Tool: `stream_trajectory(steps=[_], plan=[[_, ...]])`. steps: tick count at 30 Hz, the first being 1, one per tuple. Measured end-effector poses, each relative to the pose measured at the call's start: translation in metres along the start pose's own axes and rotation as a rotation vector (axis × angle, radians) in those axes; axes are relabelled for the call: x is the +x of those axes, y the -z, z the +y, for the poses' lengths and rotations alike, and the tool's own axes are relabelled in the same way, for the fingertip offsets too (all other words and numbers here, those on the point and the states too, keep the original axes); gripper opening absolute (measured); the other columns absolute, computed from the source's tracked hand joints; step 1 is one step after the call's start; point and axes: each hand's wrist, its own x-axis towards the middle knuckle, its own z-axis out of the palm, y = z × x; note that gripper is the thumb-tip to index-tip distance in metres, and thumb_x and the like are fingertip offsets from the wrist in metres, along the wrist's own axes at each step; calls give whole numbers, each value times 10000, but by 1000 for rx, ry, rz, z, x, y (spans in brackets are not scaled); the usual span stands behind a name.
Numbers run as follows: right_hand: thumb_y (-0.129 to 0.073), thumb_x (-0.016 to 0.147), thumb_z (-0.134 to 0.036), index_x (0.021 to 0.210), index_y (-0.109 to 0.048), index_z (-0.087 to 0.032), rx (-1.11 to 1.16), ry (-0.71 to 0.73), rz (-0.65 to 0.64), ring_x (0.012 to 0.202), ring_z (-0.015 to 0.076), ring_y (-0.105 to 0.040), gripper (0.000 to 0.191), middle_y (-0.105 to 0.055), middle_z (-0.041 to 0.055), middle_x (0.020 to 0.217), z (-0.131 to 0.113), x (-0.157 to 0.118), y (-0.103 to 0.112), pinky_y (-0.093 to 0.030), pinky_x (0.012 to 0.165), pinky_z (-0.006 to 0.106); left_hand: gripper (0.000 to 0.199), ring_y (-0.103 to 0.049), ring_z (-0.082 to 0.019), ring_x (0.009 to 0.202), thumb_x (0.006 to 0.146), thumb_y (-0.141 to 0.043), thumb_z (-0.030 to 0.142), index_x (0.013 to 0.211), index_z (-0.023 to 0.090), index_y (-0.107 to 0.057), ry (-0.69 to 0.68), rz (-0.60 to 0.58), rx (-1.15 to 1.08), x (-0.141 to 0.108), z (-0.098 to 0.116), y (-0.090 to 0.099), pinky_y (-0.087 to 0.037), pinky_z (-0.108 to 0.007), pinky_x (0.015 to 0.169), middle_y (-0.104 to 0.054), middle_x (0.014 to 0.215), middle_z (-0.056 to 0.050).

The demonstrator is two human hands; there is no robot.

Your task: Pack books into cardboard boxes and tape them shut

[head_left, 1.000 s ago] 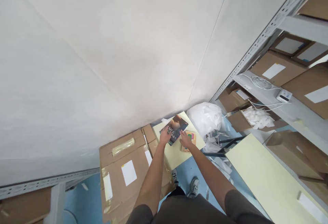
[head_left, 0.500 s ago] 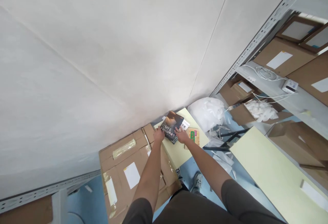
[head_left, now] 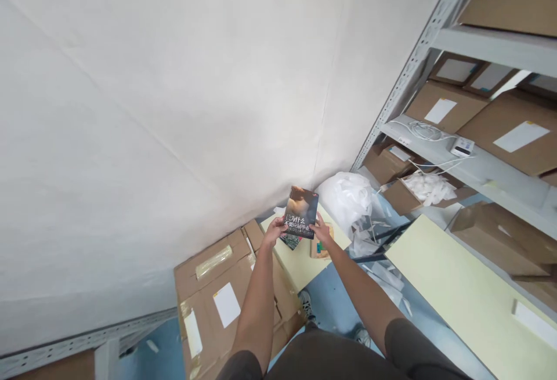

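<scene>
A dark-covered book (head_left: 300,212) with white lettering is held up between my two hands, above a pale yellow tabletop (head_left: 300,272). My left hand (head_left: 275,231) is closed on its lower left edge, and my right hand (head_left: 321,230) grips the lower right edge. Under it, another book (head_left: 291,241) with a patterned cover shows only in part. A tan book (head_left: 322,249) with a green and blue patch lies by my right hand, partly covered by the hand and forearm.
Taped cardboard boxes (head_left: 226,293) stand at the left of the tabletop. A white plastic bag (head_left: 346,197) sits behind it against the wall. To the right are a second yellow board (head_left: 461,287) and a grey shelf rack (head_left: 483,162) with cartons and a cable.
The dark book has been raised off the tabletop and turned more upright, with both hands gripping it. My view has shifted slightly to the right.
</scene>
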Motion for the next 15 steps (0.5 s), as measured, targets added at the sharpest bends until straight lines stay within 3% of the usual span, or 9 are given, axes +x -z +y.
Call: stream_trajectory(steps=[4, 8, 12, 15], plan=[[-750, 736, -490, 1432, -589, -231, 558, -88, 73, 969, 274, -761, 760, -787, 94, 1148, -14, -10, 56, -624, 833, 424, 519, -712, -198, 901, 637, -892, 462, 995, 216, -608, -105, -118, -74, -15, 27, -37, -562, -295, 747, -736, 1044, -37], [-862, 638, -429, 1280, -644, -248, 706, -57, 108, 881, 249, -749, 702, -797, 49, 1036, -20, -37, 130, -595, 753, 361, 652, -716, -198, 893, 639, -889, 360, 1225, 232, -635, -177, -292, -50, -29, 57, -91, -562, -293, 742, -739, 1118, -56], [-891, 646, -416, 1273, -640, -252, 744, -1, 168, 860, 236, -746, 695, -790, 41, 1025, -12, -85, 206, -583, 758, 352, 838, -727, -209, 969, 720, -833, 277, 1509, 274, -552, -180, -424, 46, -42, 92, -164, -581, -330, 830, -718, 1248, -97], [-896, 660, -467, 1302, -628, -249, 754, 39, 237, 874, 252, -743, 729, -791, 63, 1057, 2, -131, 268, -584, 753, 369, 895, -720, -213, 998, 761, -808, 260, 1594, 298, -484, -183, -522, 105, -53, 112, -234, -590, -340, 837, -682, 1330, -119]])
